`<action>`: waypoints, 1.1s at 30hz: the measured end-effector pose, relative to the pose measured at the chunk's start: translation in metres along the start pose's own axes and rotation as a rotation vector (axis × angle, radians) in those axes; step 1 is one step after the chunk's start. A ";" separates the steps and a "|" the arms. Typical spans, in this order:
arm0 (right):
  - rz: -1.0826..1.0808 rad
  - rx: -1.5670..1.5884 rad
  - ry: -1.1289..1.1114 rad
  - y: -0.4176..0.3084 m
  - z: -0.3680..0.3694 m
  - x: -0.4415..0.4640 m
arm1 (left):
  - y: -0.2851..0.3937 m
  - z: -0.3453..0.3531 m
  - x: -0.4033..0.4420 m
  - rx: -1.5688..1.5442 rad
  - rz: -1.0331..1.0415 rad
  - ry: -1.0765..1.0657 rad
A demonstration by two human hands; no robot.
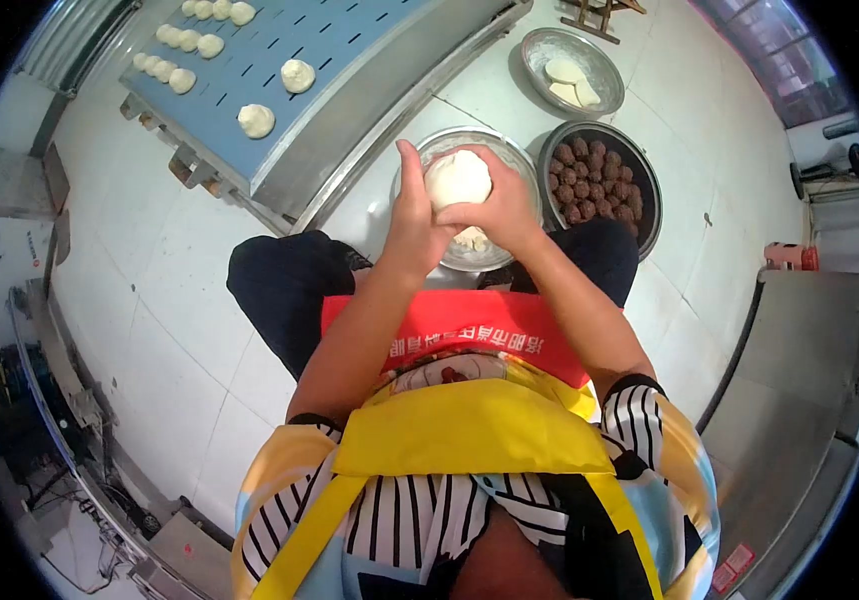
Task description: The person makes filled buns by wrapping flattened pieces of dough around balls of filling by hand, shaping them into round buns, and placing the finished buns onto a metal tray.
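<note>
A smooth, pale dough ball (458,181) is held between my two hands above a metal bowl (479,262). My left hand (411,218) supports it from the left side, thumb pointing up and apart from the dough; its other fingers are mostly hidden. Curved round the ball's far and right sides is my right hand (509,205), with its thumb across the near side. Some loose dough pieces (471,238) lie in the bowl below. Just to the right, a dark-rimmed bowl (652,215) contains many brown filling balls (589,180).
Farther back, another metal bowl (539,42) holds several flat dough pieces (564,72). A blue slotted conveyor (279,40) at upper left carries several dough balls (256,121). A wooden stool (594,18) stands at the top; a metal cabinet (799,350) is on the right.
</note>
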State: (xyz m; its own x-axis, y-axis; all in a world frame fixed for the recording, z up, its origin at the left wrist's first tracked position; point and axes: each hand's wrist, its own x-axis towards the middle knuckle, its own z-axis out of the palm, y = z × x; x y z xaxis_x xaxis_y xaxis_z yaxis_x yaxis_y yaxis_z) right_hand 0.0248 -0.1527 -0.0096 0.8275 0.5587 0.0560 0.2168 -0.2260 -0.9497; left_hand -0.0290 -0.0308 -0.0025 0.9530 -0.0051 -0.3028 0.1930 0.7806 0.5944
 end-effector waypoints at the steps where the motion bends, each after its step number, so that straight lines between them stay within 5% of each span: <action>1: -0.119 0.025 0.013 -0.003 0.003 0.001 | 0.000 0.000 -0.001 0.016 0.038 0.021; 3: -0.356 0.072 0.041 -0.011 0.005 0.004 | 0.000 0.000 0.000 0.045 0.113 0.059; 6: -0.194 0.033 0.017 -0.021 0.004 0.000 | 0.004 -0.006 0.006 0.221 0.125 0.031; 10: -0.103 -0.009 0.182 -0.028 0.008 0.003 | 0.005 -0.002 0.002 -0.109 0.026 -0.144; 13: -0.136 -0.053 0.177 -0.032 0.013 0.004 | 0.008 -0.003 0.001 -0.027 0.081 -0.089; 17: 0.119 0.313 -0.119 -0.035 0.000 0.002 | 0.019 -0.003 -0.007 0.150 -0.078 -0.046; 20: 0.038 0.079 0.123 -0.049 0.013 0.002 | 0.016 -0.008 -0.002 0.176 -0.014 -0.029; 21: -0.151 -0.089 0.214 -0.043 0.018 0.006 | 0.014 -0.010 -0.001 0.146 0.024 -0.039; 25: -0.024 0.256 -0.018 -0.044 0.009 0.006 | 0.030 -0.027 -0.003 0.118 -0.182 -0.338; 27: 0.131 0.236 -0.008 -0.049 0.010 0.004 | 0.021 -0.014 -0.006 0.111 -0.090 -0.087; 29: -0.094 -0.010 0.143 -0.035 0.020 0.008 | 0.017 0.025 -0.008 -0.015 0.000 0.306; 30: -0.202 -0.134 0.226 -0.031 0.023 0.009 | 0.017 0.014 -0.007 0.032 -0.002 0.150; 32: -0.093 0.215 0.051 -0.045 0.017 0.007 | 0.016 -0.022 -0.003 0.112 -0.008 -0.164; 33: -0.038 0.388 -0.039 -0.049 0.014 0.006 | 0.026 -0.017 -0.007 0.171 -0.148 -0.072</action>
State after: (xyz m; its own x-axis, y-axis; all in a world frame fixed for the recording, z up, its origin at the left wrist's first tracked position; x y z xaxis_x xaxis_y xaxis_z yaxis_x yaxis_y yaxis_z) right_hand 0.0113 -0.1270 0.0328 0.8005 0.5927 0.0887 0.0287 0.1100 -0.9935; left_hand -0.0343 0.0000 0.0024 0.9245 -0.1608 -0.3457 0.3626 0.6508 0.6671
